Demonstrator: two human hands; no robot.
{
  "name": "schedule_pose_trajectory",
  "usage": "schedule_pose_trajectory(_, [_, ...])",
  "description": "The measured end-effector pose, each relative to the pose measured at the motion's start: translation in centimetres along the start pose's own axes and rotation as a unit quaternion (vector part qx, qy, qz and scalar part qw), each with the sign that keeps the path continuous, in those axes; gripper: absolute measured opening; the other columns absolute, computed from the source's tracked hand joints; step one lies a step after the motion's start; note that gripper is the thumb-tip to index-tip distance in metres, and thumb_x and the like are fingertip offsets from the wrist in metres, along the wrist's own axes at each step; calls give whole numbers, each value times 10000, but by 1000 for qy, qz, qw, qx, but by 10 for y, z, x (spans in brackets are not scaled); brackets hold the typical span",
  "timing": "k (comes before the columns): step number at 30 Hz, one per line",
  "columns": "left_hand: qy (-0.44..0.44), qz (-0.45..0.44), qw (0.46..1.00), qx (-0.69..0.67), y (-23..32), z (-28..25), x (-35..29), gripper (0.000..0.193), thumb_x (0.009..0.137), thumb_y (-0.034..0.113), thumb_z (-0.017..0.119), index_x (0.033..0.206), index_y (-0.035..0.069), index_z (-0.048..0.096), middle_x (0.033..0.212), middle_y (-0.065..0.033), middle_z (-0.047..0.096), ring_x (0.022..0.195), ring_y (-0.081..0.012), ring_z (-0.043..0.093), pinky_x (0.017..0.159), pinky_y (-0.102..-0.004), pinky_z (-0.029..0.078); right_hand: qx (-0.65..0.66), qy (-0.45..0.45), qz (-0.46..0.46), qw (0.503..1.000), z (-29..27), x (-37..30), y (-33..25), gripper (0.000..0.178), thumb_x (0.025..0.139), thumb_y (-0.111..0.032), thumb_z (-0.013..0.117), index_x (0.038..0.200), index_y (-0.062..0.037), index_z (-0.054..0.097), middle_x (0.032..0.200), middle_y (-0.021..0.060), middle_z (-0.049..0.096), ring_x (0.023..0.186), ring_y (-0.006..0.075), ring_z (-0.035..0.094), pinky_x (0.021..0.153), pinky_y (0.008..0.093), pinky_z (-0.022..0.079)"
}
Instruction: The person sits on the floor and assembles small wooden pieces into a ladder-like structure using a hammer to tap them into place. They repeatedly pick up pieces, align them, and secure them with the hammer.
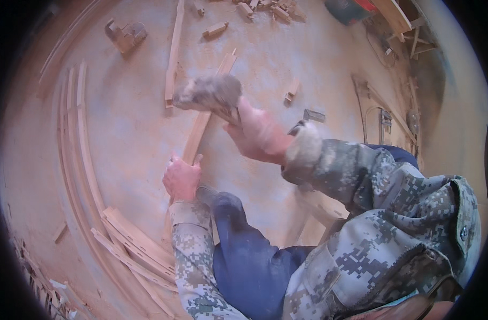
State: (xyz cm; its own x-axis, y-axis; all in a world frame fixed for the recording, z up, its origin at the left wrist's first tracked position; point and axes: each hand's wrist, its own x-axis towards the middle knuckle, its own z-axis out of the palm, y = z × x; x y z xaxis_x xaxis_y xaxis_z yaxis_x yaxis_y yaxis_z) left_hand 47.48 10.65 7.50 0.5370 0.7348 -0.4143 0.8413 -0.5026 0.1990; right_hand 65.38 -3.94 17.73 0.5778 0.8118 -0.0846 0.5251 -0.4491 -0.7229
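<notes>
1. Right hand (260,133): fingers wrapped round the handle of a hammer-like tool (212,93), blurred. Grip sits close behind the head, probably for control.
2. Left hand (182,177): fingers curled over a wooden strip (196,136), likely to steady it. Strip runs from by my left wrist away from me, across the floor (132,106).
3. Tool head overlaps the strip in view, hiding part of it. Contact: can't tell.
4. Obstacles: my bent knee (228,208) crowds the left hand's right side; a long wooden piece (174,53) ends near the tool head.
5. Around: slotted strips (134,237) left of my left sleeve (193,261); short offcut (292,90) and grey block (314,115) right of the strip, clear of it.
</notes>
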Motion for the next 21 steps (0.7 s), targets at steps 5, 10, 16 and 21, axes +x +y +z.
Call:
schedule_pose_trajectory(5, [6, 29, 999, 15, 21, 3, -1, 819, 849, 595, 795, 1367, -3, 581, 1071, -253, 750, 986, -426, 742, 860, -515, 593, -117, -145, 27, 982, 4, 12, 35, 217, 985, -150, 627, 1059, 7, 497, 891, 304, 669, 818, 523, 669, 698, 585, 523])
schedule_pose_trajectory(10, [-1, 17, 999, 48, 14, 0, 3, 801, 847, 578, 801, 1369, 13, 578, 1055, -233, 758, 1000, -431, 738, 854, -529, 592, -68, -39, 39, 996, 4, 7, 43, 194, 992, -142, 590, 1050, 9, 484, 886, 296, 670, 820, 512, 672, 681, 589, 513])
schedule_pose_trajectory(16, [9, 21, 999, 23, 7, -3, 2, 690, 858, 541, 797, 1277, 16, 638, 1090, -242, 749, 1012, -441, 730, 895, -521, 581, -83, -66, 110, 988, 3, -4, 70, 275, 960, -183, 650, 1096, 7, 507, 916, 300, 679, 866, 521, 674, 736, 590, 517])
schedule_pose_trajectory(21, [4, 55, 998, 1, 27, 6, -2, 621, 845, 461, 811, 1239, 1, 674, 1108, -250, 750, 1031, -435, 723, 905, -511, 577, 18, 7, 226, 974, 39, -103, 131, 416, 883, -200, 696, 1194, 49, 575, 973, 286, 708, 899, 489, 696, 778, 526, 554])
